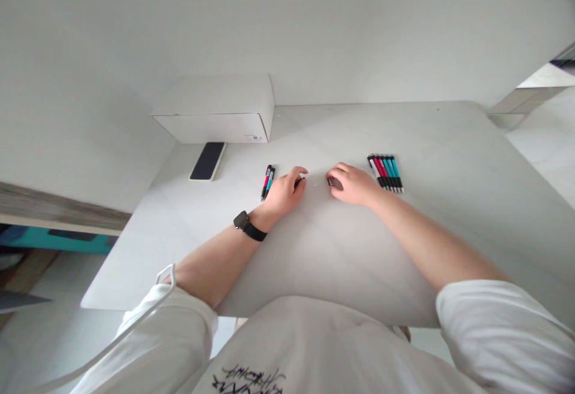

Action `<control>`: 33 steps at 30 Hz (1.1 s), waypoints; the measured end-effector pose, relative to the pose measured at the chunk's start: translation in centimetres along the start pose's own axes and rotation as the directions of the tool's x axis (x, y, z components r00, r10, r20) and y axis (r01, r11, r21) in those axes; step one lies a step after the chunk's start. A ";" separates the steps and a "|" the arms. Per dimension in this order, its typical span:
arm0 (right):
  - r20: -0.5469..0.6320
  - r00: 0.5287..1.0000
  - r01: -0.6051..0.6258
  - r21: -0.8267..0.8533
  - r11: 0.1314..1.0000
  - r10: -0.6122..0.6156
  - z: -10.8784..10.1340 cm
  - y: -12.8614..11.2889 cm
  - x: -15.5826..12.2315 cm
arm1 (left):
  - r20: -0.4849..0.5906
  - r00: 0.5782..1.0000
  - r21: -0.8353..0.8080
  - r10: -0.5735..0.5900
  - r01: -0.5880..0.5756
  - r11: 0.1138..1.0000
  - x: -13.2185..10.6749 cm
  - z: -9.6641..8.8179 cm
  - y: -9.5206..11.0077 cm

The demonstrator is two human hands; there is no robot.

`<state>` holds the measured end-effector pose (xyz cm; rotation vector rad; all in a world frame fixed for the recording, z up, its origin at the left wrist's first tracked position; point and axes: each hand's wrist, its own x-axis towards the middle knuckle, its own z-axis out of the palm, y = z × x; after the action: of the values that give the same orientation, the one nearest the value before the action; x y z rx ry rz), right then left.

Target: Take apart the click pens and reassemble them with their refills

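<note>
My left hand (284, 191), with a black watch on its wrist, rests on the white table (314, 244), its fingers curled round a small dark and white piece that I cannot name. Just left of it lie two pens (268, 182), one red and one teal. My right hand (353, 183) lies a short way to the right, fingers pinched on a small dark part. A tiny pale piece (315, 185) lies on the table between the hands. Right of my right hand, several red and teal pens (385, 172) lie side by side in a row.
A white cardboard box (220, 109) stands at the back left against the wall. A phone (207, 161) lies face up in front of it. The table's near edge runs close to my body, and floor shows at both sides.
</note>
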<state>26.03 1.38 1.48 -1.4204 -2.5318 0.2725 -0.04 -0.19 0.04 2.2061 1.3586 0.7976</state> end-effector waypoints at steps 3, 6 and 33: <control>0.003 0.999 -0.043 -0.067 0.997 0.043 -0.4 0.1 -0.1 | 0.002 1.000 -0.001 0.000 0.000 1.000 0.0 0.0 0.0; 0.000 0.998 -0.067 -0.102 0.993 0.067 -0.7 0.2 -0.2 | -0.008 1.000 -0.008 0.005 -0.005 1.000 0.0 0.1 -0.1; -0.193 0.958 0.197 -0.102 0.975 -0.214 0.0 1.3 0.6 | -0.025 0.999 -0.073 0.027 -0.029 0.997 0.1 0.1 -0.4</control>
<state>26.80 2.61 1.19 -1.1331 -2.5177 -0.0123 -0.19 0.05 -0.25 2.1701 1.2913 0.8734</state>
